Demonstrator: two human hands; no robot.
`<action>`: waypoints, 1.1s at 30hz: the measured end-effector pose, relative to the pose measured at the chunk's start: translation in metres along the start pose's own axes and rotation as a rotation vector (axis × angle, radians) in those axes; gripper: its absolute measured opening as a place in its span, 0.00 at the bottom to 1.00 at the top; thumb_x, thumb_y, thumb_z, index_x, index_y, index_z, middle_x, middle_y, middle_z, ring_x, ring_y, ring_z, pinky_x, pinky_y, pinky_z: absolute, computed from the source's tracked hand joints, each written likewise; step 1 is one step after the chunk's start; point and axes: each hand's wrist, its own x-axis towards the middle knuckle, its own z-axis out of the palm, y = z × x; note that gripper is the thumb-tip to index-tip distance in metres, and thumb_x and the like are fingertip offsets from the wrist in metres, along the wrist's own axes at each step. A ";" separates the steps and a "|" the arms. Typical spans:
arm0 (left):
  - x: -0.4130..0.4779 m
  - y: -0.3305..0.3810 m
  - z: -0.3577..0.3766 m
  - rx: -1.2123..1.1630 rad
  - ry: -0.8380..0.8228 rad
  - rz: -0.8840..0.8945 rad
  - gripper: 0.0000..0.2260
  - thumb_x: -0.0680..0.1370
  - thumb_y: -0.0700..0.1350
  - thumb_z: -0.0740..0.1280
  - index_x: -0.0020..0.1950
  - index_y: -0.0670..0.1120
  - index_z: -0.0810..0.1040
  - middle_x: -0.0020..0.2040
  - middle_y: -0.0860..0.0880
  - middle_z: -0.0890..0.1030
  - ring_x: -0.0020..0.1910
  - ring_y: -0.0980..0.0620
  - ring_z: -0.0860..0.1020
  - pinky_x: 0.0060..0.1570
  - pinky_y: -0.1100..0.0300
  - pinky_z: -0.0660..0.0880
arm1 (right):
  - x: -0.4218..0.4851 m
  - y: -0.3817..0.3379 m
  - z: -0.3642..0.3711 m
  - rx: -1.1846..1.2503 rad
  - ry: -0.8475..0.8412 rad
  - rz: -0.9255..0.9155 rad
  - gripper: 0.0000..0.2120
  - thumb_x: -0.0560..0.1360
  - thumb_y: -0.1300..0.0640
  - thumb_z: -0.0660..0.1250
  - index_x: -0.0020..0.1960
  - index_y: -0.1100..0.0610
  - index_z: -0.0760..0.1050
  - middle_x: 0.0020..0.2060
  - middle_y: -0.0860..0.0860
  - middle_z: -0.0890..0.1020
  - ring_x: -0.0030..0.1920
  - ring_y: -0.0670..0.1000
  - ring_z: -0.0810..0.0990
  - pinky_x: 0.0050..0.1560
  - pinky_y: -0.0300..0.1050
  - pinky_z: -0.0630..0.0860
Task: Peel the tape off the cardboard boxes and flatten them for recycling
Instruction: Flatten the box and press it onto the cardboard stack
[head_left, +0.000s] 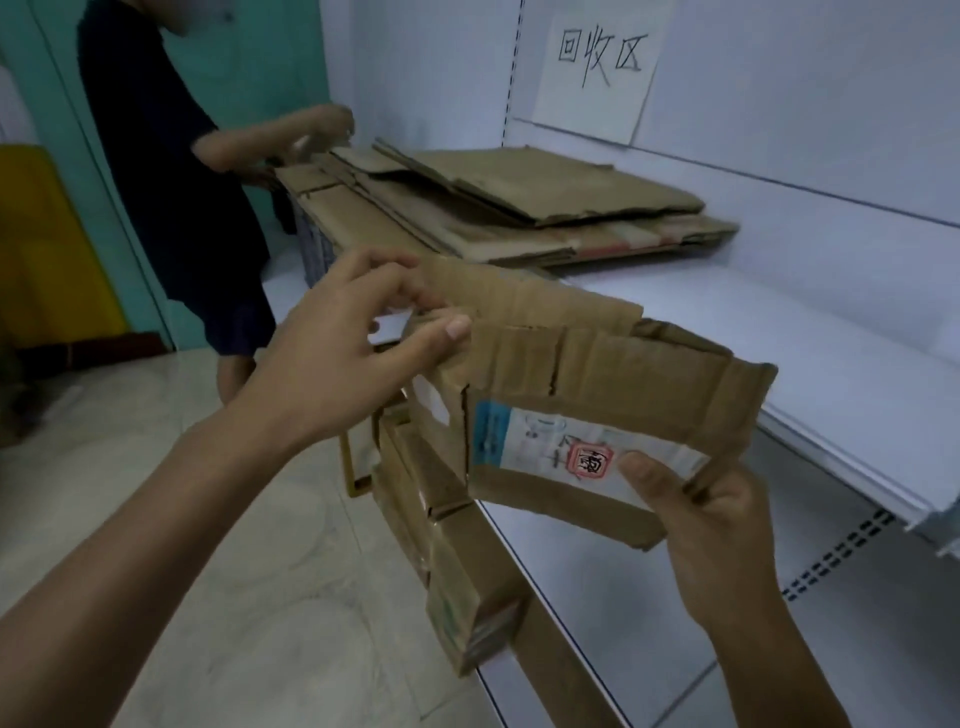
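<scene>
I hold a small flattened cardboard box (597, 374) in front of me, above the white shelf. It carries a white shipping label (561, 452) with a blue strip and a red stamp. My right hand (701, 525) grips its lower right corner, thumb pressed on the label. My left hand (358, 338) pinches the box's upper left edge between thumb and fingers. Whether tape lies between those fingers cannot be told. A stack of flattened cardboard (498, 208) lies on the shelf further back.
More cardboard pieces (457, 561) lean against the lower shelf edge by the tiled floor. Another person in dark clothes (171, 171) stands at the left end of the white shelf (779, 338), hands on the stack. A paper sign (597, 67) hangs on the back wall.
</scene>
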 end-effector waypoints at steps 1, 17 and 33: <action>0.012 0.003 -0.002 0.026 -0.018 -0.017 0.16 0.69 0.71 0.56 0.47 0.64 0.72 0.58 0.61 0.68 0.54 0.62 0.71 0.50 0.59 0.72 | 0.009 -0.003 0.001 -0.021 0.003 -0.008 0.14 0.59 0.35 0.74 0.43 0.38 0.83 0.40 0.43 0.86 0.40 0.46 0.85 0.33 0.35 0.79; 0.181 -0.029 -0.014 -0.421 -0.259 0.203 0.21 0.66 0.70 0.66 0.46 0.56 0.77 0.43 0.55 0.81 0.43 0.57 0.79 0.46 0.48 0.79 | 0.128 -0.055 0.030 -0.280 0.390 -0.116 0.21 0.61 0.39 0.75 0.50 0.48 0.81 0.46 0.50 0.86 0.44 0.52 0.86 0.39 0.45 0.82; 0.299 -0.054 -0.043 -0.754 -0.682 0.306 0.22 0.65 0.62 0.73 0.48 0.46 0.77 0.41 0.48 0.81 0.36 0.48 0.78 0.33 0.58 0.73 | 0.265 -0.169 0.037 -0.472 0.322 0.347 0.13 0.69 0.58 0.73 0.54 0.56 0.79 0.46 0.56 0.85 0.44 0.54 0.85 0.39 0.45 0.81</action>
